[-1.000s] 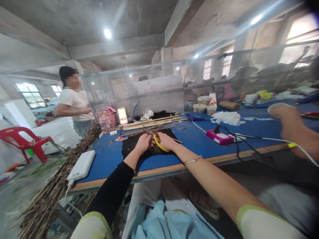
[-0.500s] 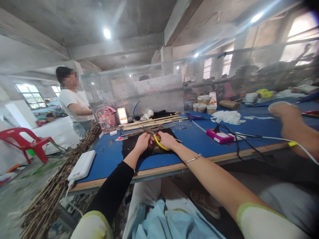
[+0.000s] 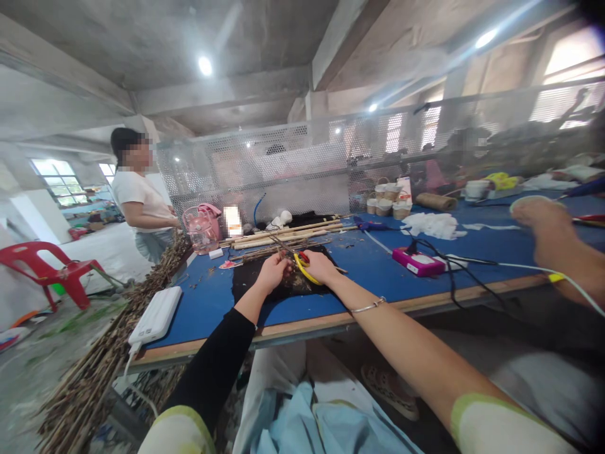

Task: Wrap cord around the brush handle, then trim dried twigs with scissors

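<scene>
My right hand point(image 3: 321, 267) is closed around the yellow and red handles of a pair of scissors point(image 3: 305, 270). The blades point away to the upper left. Beside it, my left hand point(image 3: 273, 273) is closed, fingers pinched on what looks like a short brown twig point(image 3: 280, 254), mostly hidden by the fingers. Both hands are over a black cloth point(image 3: 248, 277) sprinkled with plant bits. Just beyond them lie thin dried stems point(image 3: 253, 253) and longer, paler sticks point(image 3: 288, 237).
A white power bank point(image 3: 158, 315) with a cable lies on the blue table point(image 3: 368, 277) at left, near bundled dried stalks point(image 3: 123, 340). A purple box point(image 3: 418, 261) with cords is at right. Behind stand a pink bottle point(image 3: 203, 230) and paper cups point(image 3: 390, 200). Another person point(image 3: 142, 195) stands left; someone's arm point(image 3: 558, 239) reaches in right.
My left hand has drawn slightly away from the scissors, so a gap shows between the hands. The person at left has shifted a little to the right.
</scene>
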A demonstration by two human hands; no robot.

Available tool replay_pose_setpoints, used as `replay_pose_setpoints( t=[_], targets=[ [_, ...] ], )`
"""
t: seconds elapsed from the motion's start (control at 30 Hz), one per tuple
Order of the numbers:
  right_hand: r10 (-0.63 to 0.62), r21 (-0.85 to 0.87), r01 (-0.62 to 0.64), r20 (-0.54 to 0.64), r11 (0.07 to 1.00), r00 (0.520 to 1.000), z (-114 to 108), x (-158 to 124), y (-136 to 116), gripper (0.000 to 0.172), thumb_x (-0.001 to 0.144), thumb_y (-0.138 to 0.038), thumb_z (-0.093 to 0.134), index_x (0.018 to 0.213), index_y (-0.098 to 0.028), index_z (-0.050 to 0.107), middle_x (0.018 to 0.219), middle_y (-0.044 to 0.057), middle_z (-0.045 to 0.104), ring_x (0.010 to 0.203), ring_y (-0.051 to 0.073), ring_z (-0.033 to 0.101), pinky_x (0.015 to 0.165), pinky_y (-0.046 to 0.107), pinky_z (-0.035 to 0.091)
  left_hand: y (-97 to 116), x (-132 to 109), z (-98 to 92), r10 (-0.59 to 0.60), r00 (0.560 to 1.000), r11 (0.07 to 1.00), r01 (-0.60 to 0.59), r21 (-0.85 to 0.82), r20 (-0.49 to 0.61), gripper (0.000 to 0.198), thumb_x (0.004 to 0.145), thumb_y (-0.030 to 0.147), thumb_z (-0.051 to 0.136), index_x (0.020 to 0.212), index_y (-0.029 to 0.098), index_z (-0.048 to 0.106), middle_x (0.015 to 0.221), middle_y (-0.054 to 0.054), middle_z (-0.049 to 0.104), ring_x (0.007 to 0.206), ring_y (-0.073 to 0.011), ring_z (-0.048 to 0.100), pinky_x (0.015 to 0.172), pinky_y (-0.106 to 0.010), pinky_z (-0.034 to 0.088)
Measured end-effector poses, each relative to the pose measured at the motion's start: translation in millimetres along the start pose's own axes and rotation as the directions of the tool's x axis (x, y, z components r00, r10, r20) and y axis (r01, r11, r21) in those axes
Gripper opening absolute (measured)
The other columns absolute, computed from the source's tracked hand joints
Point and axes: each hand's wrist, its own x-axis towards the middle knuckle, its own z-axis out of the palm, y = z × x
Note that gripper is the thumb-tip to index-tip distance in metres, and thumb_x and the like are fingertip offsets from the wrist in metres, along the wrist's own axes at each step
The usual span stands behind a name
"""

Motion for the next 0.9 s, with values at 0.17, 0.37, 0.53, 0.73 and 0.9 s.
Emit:
replay_pose_setpoints(
  t=[0.17, 0.37, 0.53, 0.73, 0.9],
  targets=[
    [-0.025, 0.012, 0.025, -0.029, 1.000, 0.999, 1, 0, 0, 0.017, 0.077, -0.027, 0.052, 0.092, -0.019, 0.056, 0.094, 0.006, 0.065, 0.083, 0.018, 0.058, 0.064, 0.022, 0.034, 1, 1, -0.1, -0.062, 0.998, 0.991, 0.059, -0.116, -0.021, 0.021, 0.077, 0.007, 0.049, 0.096, 0.013, 0.052, 0.064, 0.001, 0.059, 0.052, -0.0054, 0.054, 0.053, -0.017, 0.044],
    [-0.054, -0.007, 0.055, 0.018, 0.998, 0.998, 4, 0, 1, 0.031, 0.069, -0.018, 0.056, 0.100, -0.016, 0.052, 0.100, 0.009, 0.060, 0.090, 0.020, 0.055, 0.067, 0.024, 0.036, 5, -4, -3.5, -0.026, 0.999, 0.995, 0.030, 0.091, -0.044, 0.016, 0.081, 0.023, 0.051, 0.093, 0.014, 0.057, 0.076, -0.004, 0.065, 0.051, -0.0070, 0.058, 0.043, -0.014, 0.041],
    [-0.108, -0.057, 0.107, -0.016, 0.993, 0.994, 3, -3, -1, 0.036, 0.067, -0.013, 0.055, 0.102, -0.013, 0.050, 0.105, 0.013, 0.056, 0.097, 0.023, 0.050, 0.078, 0.027, 0.037, 10, -8, -1.5, -0.037, 0.997, 0.990, 0.046, 0.134, -0.069, 0.017, 0.079, 0.024, 0.056, 0.093, 0.014, 0.057, 0.079, -0.005, 0.067, 0.051, -0.0078, 0.060, 0.041, -0.014, 0.041],
    [-0.115, -0.102, 0.111, -0.036, 0.989, 0.993, 2, -5, -4, 0.037, 0.068, -0.017, 0.056, 0.103, -0.012, 0.048, 0.107, 0.014, 0.055, 0.099, 0.025, 0.049, 0.079, 0.030, 0.037, 11, -10, 2.8, -0.054, 0.996, 0.991, 0.063, 0.119, -0.075, 0.018, 0.075, 0.026, 0.062, 0.087, 0.013, 0.056, 0.067, -0.003, 0.066, 0.050, -0.0094, 0.059, 0.043, -0.016, 0.043],
    [-0.093, -0.096, 0.089, -0.029, 0.991, 0.995, 1, -6, -7, 0.036, 0.071, -0.023, 0.057, 0.104, -0.012, 0.048, 0.108, 0.015, 0.055, 0.101, 0.025, 0.049, 0.080, 0.031, 0.037, 11, -11, 5.2, -0.059, 0.996, 0.992, 0.067, 0.107, -0.072, 0.015, 0.075, 0.025, 0.061, 0.082, 0.014, 0.054, 0.065, -0.003, 0.065, 0.052, -0.0105, 0.060, 0.044, -0.018, 0.044]
  ],
)
